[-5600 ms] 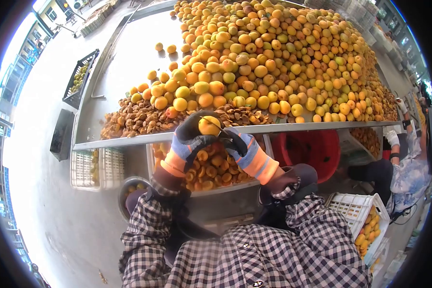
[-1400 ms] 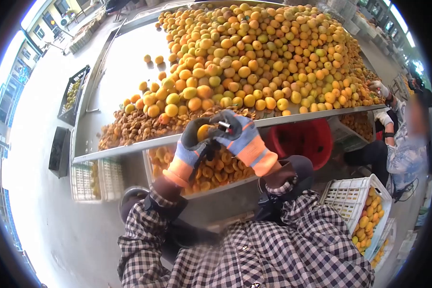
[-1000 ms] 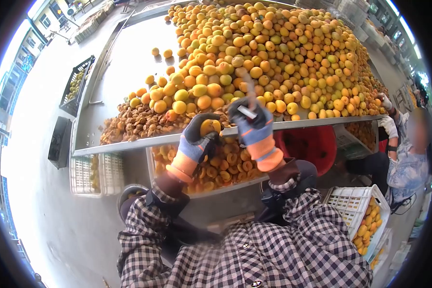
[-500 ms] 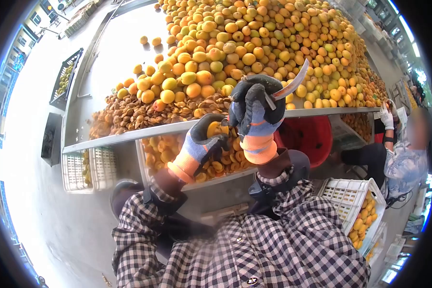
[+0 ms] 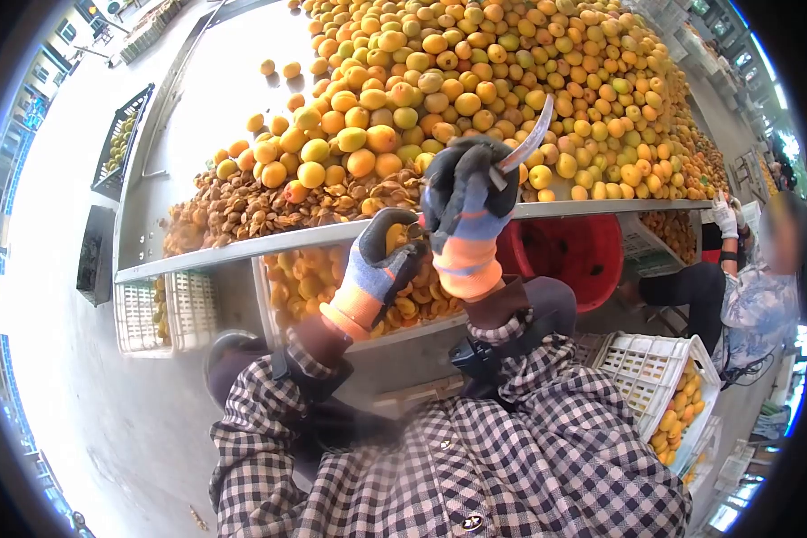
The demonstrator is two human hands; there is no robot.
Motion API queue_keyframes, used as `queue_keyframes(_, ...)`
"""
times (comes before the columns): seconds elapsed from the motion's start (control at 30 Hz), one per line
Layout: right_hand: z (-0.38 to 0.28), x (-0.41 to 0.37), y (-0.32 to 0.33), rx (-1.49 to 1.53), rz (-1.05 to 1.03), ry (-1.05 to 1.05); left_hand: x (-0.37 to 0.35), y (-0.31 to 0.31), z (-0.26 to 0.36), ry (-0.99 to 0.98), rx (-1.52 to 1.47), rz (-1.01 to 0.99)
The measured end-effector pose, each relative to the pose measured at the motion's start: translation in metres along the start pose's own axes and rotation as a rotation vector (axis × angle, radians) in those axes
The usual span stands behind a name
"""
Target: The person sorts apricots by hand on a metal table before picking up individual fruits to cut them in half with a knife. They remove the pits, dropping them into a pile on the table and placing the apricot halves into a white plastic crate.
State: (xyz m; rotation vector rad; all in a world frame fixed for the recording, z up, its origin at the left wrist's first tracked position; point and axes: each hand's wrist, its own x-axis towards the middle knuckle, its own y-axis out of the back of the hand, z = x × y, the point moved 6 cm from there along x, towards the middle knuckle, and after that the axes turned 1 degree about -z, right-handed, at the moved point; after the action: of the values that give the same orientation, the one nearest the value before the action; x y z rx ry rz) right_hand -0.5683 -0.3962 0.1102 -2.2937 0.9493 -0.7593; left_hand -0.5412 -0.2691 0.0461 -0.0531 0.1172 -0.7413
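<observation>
Orange-cuffed knit gloves, black in the palm, on both hands. Left hand [image 5: 378,269] curled tight around one apricot [image 5: 396,237], just below the front rim of the steel desk [image 5: 242,253]. Fruit cupped deep, thumb hooked over the top, likely to stop a round thing rolling. Skin yellow-orange and smooth; only a small patch visible between the fingers, so cut or whole cannot tell.

Right hand [image 5: 464,202] clenched on the handle of a knife [image 5: 528,139], raised just above the left. Curved blade pointing up and away, probably to keep the edge clear of the other glove.

Heaped across the desk behind: pile of apricots [image 5: 475,85], yellow to deep orange. Brown pits [image 5: 242,211] banked along the near edge, close to the hands. Under the desk, a tray [image 5: 262,296] of halved fruit directly below the hands, red tub [image 5: 583,260] beside it. White crate [image 5: 646,377] with more fruit at the right knee. Co-worker [image 5: 762,305] seated far right.
</observation>
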Motion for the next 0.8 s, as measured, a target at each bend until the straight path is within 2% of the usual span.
queue_keyframes(0.03, 0.002, 0.003, 0.002, 0.013, 0.040, -0.115, 0.001, 0.002, -0.001, -0.043, 0.065, 0.000)
queue_keyframes(0.07, 0.003, 0.006, 0.004, 0.036, 0.046, -0.148, 0.002, 0.004, -0.003, -0.040, 0.066, 0.005)
queue_keyframes(0.13, 0.009, 0.011, 0.012, 0.030, 0.060, -0.154, 0.006, 0.002, 0.002, -0.163, 0.135, -0.040)
queue_keyframes(0.27, 0.022, 0.014, 0.025, 0.114, 0.115, -0.235, 0.004, -0.001, 0.005, -0.149, 0.115, -0.010)
queue_keyframes(0.37, 0.036, 0.015, 0.038, 0.235, 0.175, -0.384, 0.005, 0.000, 0.006, -0.167, 0.161, -0.019)
queue_keyframes(0.4, 0.040, 0.016, 0.041, 0.235, 0.176, -0.383, 0.005, 0.000, 0.006, -0.227, 0.197, -0.015)
queue_keyframes(0.47, 0.051, 0.011, 0.055, 0.234, 0.365, -0.493, 0.005, 0.002, 0.007, -0.287, 0.231, -0.013)
queue_keyframes(0.6, 0.044, 0.008, 0.047, 0.208, 0.402, -0.483, 0.007, 0.002, 0.000, -0.215, 0.211, -0.064)
queue_keyframes(0.67, 0.024, 0.009, 0.025, 0.083, 0.189, -0.344, 0.010, 0.002, -0.002, -0.185, 0.194, -0.054)
queue_keyframes(0.73, 0.022, 0.008, 0.016, 0.032, 0.045, -0.209, 0.010, 0.001, 0.004, -0.283, 0.288, -0.043)
queue_keyframes(0.8, 0.026, 0.009, 0.021, 0.082, 0.112, -0.277, 0.008, 0.002, 0.002, -0.236, 0.276, -0.040)
